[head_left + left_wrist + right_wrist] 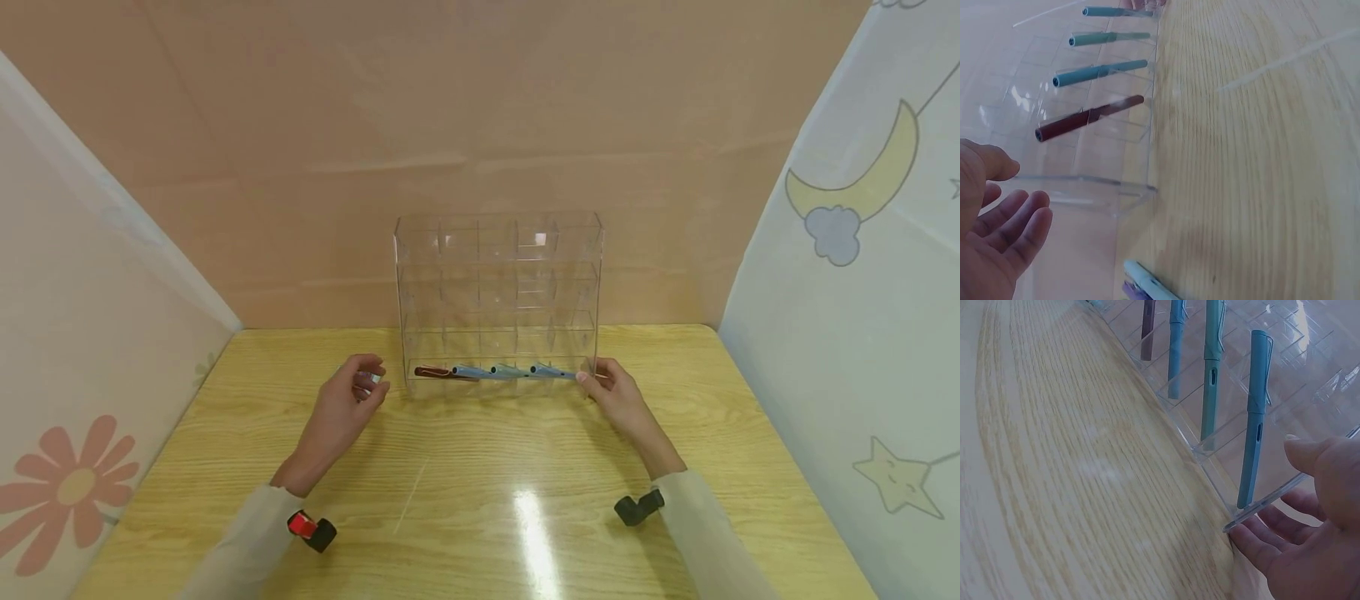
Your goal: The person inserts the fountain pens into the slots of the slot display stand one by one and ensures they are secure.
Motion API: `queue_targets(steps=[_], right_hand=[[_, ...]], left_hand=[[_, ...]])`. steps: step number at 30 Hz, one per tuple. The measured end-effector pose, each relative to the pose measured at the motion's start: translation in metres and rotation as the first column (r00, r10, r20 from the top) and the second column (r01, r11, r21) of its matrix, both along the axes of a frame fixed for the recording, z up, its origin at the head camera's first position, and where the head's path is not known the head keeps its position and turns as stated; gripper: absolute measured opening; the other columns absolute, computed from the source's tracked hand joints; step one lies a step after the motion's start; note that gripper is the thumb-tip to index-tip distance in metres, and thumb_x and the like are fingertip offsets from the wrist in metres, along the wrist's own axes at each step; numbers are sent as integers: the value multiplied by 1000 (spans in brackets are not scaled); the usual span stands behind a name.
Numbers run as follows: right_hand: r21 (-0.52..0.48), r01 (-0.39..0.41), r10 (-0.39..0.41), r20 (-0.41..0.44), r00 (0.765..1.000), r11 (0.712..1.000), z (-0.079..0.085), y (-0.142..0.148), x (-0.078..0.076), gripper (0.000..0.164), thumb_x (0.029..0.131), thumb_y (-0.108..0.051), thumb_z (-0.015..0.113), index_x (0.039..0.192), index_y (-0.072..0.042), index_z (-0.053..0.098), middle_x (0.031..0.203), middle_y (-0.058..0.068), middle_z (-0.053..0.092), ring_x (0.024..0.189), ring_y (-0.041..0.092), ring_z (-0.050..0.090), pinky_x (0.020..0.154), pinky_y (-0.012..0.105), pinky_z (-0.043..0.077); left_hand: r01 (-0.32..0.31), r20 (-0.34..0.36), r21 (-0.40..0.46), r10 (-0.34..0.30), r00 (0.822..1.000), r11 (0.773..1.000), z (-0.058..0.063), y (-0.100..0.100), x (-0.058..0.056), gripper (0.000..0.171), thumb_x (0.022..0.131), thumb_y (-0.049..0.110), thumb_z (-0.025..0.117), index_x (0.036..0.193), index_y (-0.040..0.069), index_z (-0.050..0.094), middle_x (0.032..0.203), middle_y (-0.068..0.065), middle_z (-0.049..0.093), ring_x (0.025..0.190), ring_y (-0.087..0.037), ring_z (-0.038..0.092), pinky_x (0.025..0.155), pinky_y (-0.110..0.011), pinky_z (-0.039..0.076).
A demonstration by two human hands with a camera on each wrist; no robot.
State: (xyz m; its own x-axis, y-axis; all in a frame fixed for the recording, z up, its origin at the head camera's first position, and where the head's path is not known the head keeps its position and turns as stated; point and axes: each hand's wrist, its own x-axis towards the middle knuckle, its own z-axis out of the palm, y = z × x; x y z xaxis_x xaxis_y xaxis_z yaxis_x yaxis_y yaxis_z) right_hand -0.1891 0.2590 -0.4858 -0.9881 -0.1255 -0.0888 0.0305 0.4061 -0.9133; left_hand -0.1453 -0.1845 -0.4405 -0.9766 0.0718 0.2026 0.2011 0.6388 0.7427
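Note:
A clear acrylic pen rack (498,258) stands upright at the back of the table. In its bottom row lie a dark red pen (1066,125), a blue pen (1094,74), a green-teal pen (1211,381) and another blue pen (1254,419), side by side. My right hand (618,400) holds the rack's lower right side, thumb in front and fingers round the outside. My left hand (348,400) is beside the lower left side, a small gap from it in the head view, fingers loosely bent with nothing between them.
Light blue pen (1147,281) and purple pen (1135,291) lie on the wooden table (480,467) left of the rack, mostly hidden behind my left hand in the head view. A brown backdrop (480,108) rises behind; patterned curtains (840,333) flank both sides.

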Motion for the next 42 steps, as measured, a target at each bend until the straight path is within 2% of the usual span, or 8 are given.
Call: queue_targets(steps=[5, 9, 15, 22, 31, 39, 42], right_hand=[[7, 12, -12, -4, 1000, 1000, -2, 3, 0, 66, 112, -40, 55, 158, 4, 36, 161, 28, 44, 150, 48, 47, 117, 59, 48], [5, -1, 1, -19, 1000, 1000, -3, 4, 1, 68, 112, -40, 55, 158, 5, 35, 163, 29, 41, 150, 50, 46, 117, 60, 47], [-4, -9, 9, -10, 1000, 1000, 0, 3, 0, 69, 112, -42, 56, 159, 4, 34, 164, 29, 40, 152, 50, 43, 119, 61, 45], [7, 3, -3, 5, 1000, 1000, -1, 2, 0, 69, 112, -42, 55, 159, 3, 34, 165, 29, 40, 152, 50, 44, 120, 62, 43], [6, 2, -2, -1, 1000, 1000, -1, 1, 1, 69, 112, -42, 55, 159, 4, 34, 164, 29, 40, 152, 50, 44, 120, 62, 44], [-22, -12, 12, 12, 1000, 1000, -2, 2, 0, 71, 111, -43, 56, 160, 3, 33, 165, 28, 38, 155, 49, 39, 122, 63, 41], [-28, -15, 15, 12, 1000, 999, -3, 3, 0, 71, 111, -43, 56, 160, 3, 32, 164, 28, 39, 154, 49, 40, 121, 63, 42]], left_hand=[[-36, 38, 0, 36, 999, 999, -3, -9, 2, 36, 107, 18, 66, 139, 5, 58, 123, -14, 72, 100, -21, 67, 81, -20, 55], [-65, 83, 4, 65, 994, 998, -8, -18, 3, 36, 107, 19, 65, 140, 5, 57, 127, -16, 71, 102, -24, 68, 80, -19, 55], [-90, 76, -23, 91, 993, 996, -15, -34, 5, 40, 107, 16, 64, 143, 2, 55, 133, -19, 69, 105, -27, 68, 79, -20, 55], [-145, 95, -70, 151, 984, 987, -21, -56, 6, 42, 108, 20, 64, 144, 2, 54, 129, -20, 70, 97, -25, 66, 63, -24, 53], [-212, 169, -79, 223, 960, 974, -29, -74, 4, 45, 108, 26, 64, 143, 0, 54, 127, -23, 70, 97, -27, 68, 65, -24, 53], [-220, 206, -72, 230, 951, 973, -35, -79, 0, 45, 107, 24, 64, 143, -1, 54, 127, -26, 67, 105, -36, 70, 65, -24, 52], [-222, 223, -76, 234, 946, 972, -38, -79, -2, 45, 107, 24, 64, 142, -1, 54, 128, -26, 67, 106, -36, 70, 66, -24, 52]])
